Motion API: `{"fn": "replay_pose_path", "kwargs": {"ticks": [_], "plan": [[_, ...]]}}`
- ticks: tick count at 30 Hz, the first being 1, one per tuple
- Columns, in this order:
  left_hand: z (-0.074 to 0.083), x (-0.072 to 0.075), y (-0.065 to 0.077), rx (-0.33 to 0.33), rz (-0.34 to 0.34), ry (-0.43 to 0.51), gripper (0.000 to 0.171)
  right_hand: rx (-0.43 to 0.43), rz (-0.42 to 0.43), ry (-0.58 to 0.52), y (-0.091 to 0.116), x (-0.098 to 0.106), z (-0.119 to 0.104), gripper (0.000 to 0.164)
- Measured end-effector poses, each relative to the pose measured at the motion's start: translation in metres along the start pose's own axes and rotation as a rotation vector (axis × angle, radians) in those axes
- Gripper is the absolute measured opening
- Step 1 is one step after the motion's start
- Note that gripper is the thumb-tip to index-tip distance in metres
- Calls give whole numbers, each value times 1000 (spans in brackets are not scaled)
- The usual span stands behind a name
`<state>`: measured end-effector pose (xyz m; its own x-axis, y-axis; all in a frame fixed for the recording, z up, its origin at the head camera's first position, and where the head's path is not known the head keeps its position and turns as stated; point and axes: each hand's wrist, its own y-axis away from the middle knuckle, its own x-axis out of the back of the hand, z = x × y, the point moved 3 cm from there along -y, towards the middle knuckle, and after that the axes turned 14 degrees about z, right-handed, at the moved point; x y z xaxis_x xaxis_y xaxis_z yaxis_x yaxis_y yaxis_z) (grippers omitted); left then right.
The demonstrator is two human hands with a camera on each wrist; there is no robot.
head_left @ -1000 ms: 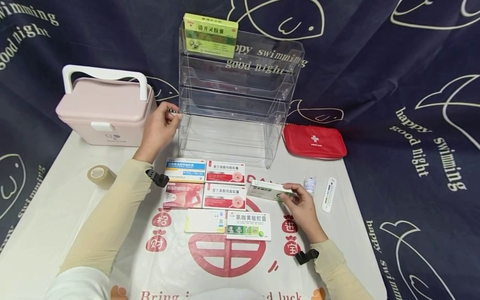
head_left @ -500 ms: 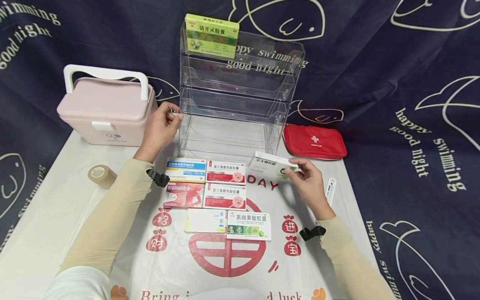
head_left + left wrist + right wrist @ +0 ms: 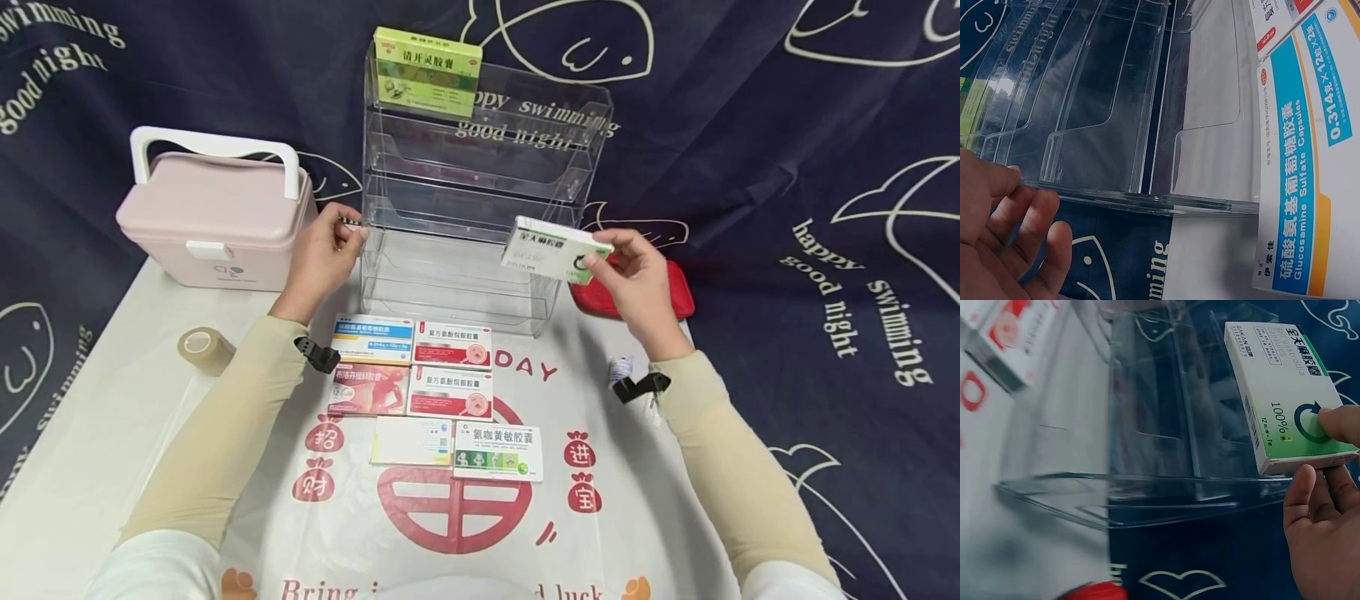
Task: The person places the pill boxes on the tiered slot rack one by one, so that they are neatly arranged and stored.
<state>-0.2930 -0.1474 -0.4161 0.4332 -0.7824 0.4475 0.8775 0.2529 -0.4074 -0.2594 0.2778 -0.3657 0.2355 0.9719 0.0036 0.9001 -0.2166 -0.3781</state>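
Observation:
My right hand (image 3: 643, 287) pinches a white-and-green medicine box (image 3: 551, 250) by its right end, thumb on the printed front. It holds the box up, tilted, in front of the right part of a clear plastic tiered rack (image 3: 457, 312). In the right wrist view the green end of the box (image 3: 1291, 400) lies between thumb and fingers. At the rack's left side, my left hand (image 3: 321, 258) grips the side edge between thumb and curled fingers. A yellow-green medicine box (image 3: 429, 75) stands in the top tier at the left.
Several medicine boxes lie in rows before the rack, among them a blue-and-white box (image 3: 372, 340) and a white box (image 3: 497, 450). A pink case (image 3: 217, 221) and a tape roll (image 3: 204, 350) stand left. Right are a red pouch (image 3: 678, 292) and a small vial (image 3: 620, 369).
My right hand has lifted the white-and-green box from beside the lying boxes up and slightly right, to the rack's front. My left hand stays at the rack's side.

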Motion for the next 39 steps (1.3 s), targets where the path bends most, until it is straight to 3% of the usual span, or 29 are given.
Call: {"fn": "replay_pose_path", "kwargs": {"ticks": [10, 26, 39], "plan": [[-1, 1, 0, -4, 0, 2, 22, 5, -48, -16, -53, -16, -28, 29], [-3, 1, 0, -8, 3, 3, 23, 43, -17, -23, -131, -46, -76, 30], [-4, 2, 0, -10, -19, 22, 23, 59, 5, 89, -163, -62, -101, 27]]}}
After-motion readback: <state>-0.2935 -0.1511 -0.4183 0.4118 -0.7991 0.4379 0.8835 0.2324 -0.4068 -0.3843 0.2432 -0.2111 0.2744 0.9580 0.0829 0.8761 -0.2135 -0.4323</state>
